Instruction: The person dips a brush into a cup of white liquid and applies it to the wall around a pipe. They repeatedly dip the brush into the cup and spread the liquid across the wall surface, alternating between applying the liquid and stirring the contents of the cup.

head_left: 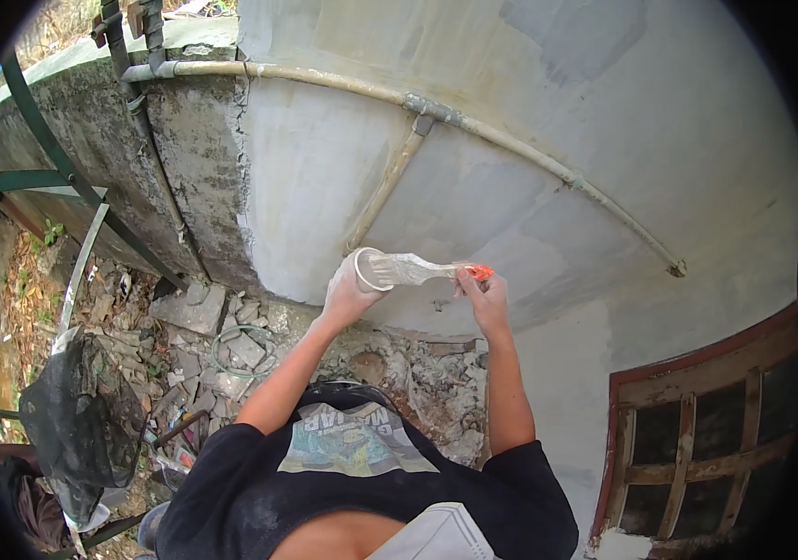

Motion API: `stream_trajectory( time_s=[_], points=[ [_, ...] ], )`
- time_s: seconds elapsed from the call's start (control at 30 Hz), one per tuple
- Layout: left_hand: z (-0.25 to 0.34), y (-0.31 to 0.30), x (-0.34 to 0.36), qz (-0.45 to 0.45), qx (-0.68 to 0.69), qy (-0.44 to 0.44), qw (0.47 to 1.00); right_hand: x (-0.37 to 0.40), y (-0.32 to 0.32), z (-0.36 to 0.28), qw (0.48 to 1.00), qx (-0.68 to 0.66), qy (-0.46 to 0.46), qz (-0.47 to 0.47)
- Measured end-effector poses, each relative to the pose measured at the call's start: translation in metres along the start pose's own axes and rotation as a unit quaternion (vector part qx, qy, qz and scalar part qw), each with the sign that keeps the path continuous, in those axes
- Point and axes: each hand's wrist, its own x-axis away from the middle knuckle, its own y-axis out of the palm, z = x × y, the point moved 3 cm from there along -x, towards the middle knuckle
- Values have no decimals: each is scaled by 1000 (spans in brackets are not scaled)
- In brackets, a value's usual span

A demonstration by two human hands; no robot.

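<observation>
My left hand (347,297) is wrapped round a small white cup (362,273), its mouth tilted to the right. From the cup's mouth a whitish, see-through crinkled strip like plastic (418,269) stretches across to my right hand (487,299). The fingers of that hand pinch its narrow end, where a bright red-orange part (481,273) shows above the knuckles. Whitish powder or paste coats both hands. Both are held up in front of the grey plastered wall (306,159), at chest height.
A pale pipe (324,79) crosses the wall, with a branch (390,182) running down behind the cup. Broken rubble (240,345) and a hose loop (222,353) lie below left. Black netting (82,411) hangs on a metal frame (40,121). A wooden window frame (679,467) is at right.
</observation>
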Motion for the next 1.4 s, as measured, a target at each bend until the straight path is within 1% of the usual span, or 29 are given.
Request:
stream_trajectory(
  time_s=[0.07, 0.13, 0.17, 0.23, 0.27, 0.33, 0.37, 0.43, 0.47, 0.5, 0.53, 0.67, 0.73, 0.83, 0.87, 0.93, 1.0, 1.07, 1.13, 1.17, 1.2, 1.27, 1.3, 1.37, 1.4],
  points=[
    [-9, 1, 3, 11, -18, 1, 1000, -8, -1, -3, 1000, 6, -5, 3],
    [-19, -2, 7, 21, -37, -2, 999, -22, -7, -12, 998, 32, -41, 25],
    [-22, -2, 8, 18, -40, 1, 999, -30, -9, -19, 998, 29, -42, 28],
    [-28, -5, 12, 30, -21, -10, 999, -52, -9, -36, 979, 169, -112, 14],
    [-27, -7, 14, 26, -23, -9, 999, -63, -9, -40, 980, 167, -110, 19],
    [-24, -11, 19, 25, -24, -19, 999, -86, -3, -49, 951, 249, -180, -37],
    [-24, -12, 21, 21, -26, -17, 999, -98, -3, -50, 952, 248, -178, -32],
    [-23, -15, 26, 34, -5, -17, 999, -118, 2, -53, 917, 288, -265, -78],
    [-23, -16, 30, 32, -6, -16, 999, -124, 3, -58, 917, 288, -264, -75],
    [-22, -19, 33, 38, -8, -17, 999, -130, 3, -66, 906, 304, -284, -79],
    [-22, -22, 35, 45, -10, -19, 999, -133, 4, -75, 893, 320, -304, -83],
    [-29, -28, 41, 60, -5, -20, 998, -127, 2, -128, 878, 353, -316, -74],
    [-29, -31, 42, 63, -14, -24, 998, -121, -1, -149, 873, 351, -335, -38],
    [-30, -36, 45, 75, -12, -15, 997, -98, -1, -157, 861, 355, -364, -23],
    [-30, -37, 46, 81, -12, -17, 997, -93, 3, -149, 860, 354, -367, -28],
    [-30, -40, 49, 85, -7, -16, 996, -87, 11, -109, 883, 324, -329, -80],
    [-34, -42, 52, 87, -9, -19, 996, -85, 28, -54, 899, 329, -264, -122],
    [-39, -43, 53, 86, -12, -20, 996, -85, 47, -3, 910, 301, -237, -156],
    [-42, -43, 56, 81, -7, -18, 997, -95, 60, 42, 911, 303, -231, -159],
    [-40, -44, 57, 80, -8, -18, 997, -98, 63, 54, 911, 306, -225, -161],
    [-38, -45, 59, 78, -10, -28, 996, -101, 64, 65, 912, 305, -224, -161],
    [-38, -47, 63, 76, -14, -37, 996, -109, 67, 70, 897, 357, -216, -145],
    [-38, -48, 64, 78, -25, -38, 996, -114, 66, 71, 898, 356, -216, -144],
    [-36, -51, 66, 80, -37, -40, 995, -120, 58, 56, 898, 359, -228, -111],
    [-35, -52, 66, 79, -32, -41, 995, -123, 54, 46, 898, 358, -228, -111]
  ],
)
